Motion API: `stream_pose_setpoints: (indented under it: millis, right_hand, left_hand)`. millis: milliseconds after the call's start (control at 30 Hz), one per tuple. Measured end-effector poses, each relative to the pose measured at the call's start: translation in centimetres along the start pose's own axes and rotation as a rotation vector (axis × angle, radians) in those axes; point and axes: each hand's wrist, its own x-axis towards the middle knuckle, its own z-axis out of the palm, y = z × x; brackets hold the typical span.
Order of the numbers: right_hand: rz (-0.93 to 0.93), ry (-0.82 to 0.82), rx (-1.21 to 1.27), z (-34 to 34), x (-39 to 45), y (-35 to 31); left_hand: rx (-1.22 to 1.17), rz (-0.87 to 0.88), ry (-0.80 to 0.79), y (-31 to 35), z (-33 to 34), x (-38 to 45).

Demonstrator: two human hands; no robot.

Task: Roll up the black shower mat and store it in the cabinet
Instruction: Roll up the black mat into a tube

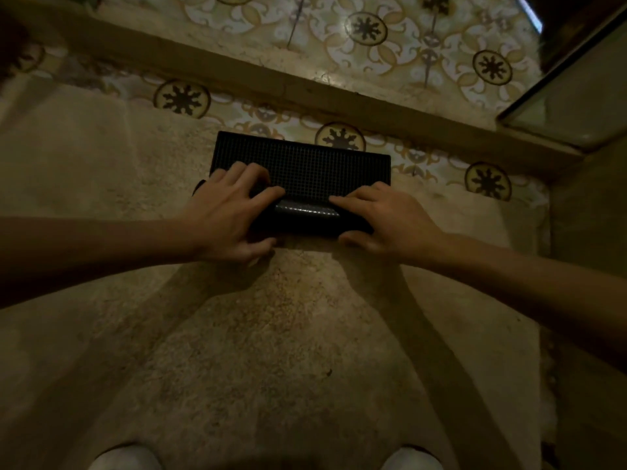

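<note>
The black shower mat [305, 164], with a fine grid texture, lies on the floor in the middle of the view. Its near part is wound into a roll [307, 215], and a flat strip still stretches away from me. My left hand [227, 215] grips the roll's left end, fingers over the top and thumb underneath. My right hand [386, 218] holds the right end the same way. No cabinet is in sight.
A beige rug [237, 351] covers the floor under the mat. Patterned floor tiles [366, 28] and a raised stone step [237, 72] lie beyond. A glass door edge [559, 96] stands at the upper right. My knees show at the bottom.
</note>
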Motion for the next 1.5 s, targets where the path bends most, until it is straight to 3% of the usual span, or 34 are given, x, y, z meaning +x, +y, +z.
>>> stream_pose_setpoints:
  millis: [133, 333, 500, 833, 1133, 1500]
  right_hand:
    - [-0.012, -0.036, 0.064, -0.7, 1.1, 1.1]
    - [-0.007, -0.195, 0.206, -2.2, 2.5, 2.4]
    - [0.054, 0.060, -0.072, -0.8, 1.9, 0.5]
    - [0.159, 0.288, -0.088, 2.6, 3.4, -0.5]
    - [0.096, 0.217, -0.118, 1.6, 6.7, 2.2]
    - [0.080, -0.020, -0.006, 0.3, 9.4, 4.9]
  left_hand:
    - [0.098, 0.010, -0.013, -0.1, -0.4, 0.6]
    - [0.044, -0.004, 0.051, -0.8, 0.2, 1.5]
    - [-0.023, -0.022, 0.053, -1.5, 0.3, 2.2]
    - [0.006, -0.141, 0.068, -1.6, 0.9, 4.0]
    - [0.010, -0.140, -0.056, -3.7, 0.2, 7.5]
    - [-0.019, -0.177, -0.140, -5.1, 0.0, 9.8]
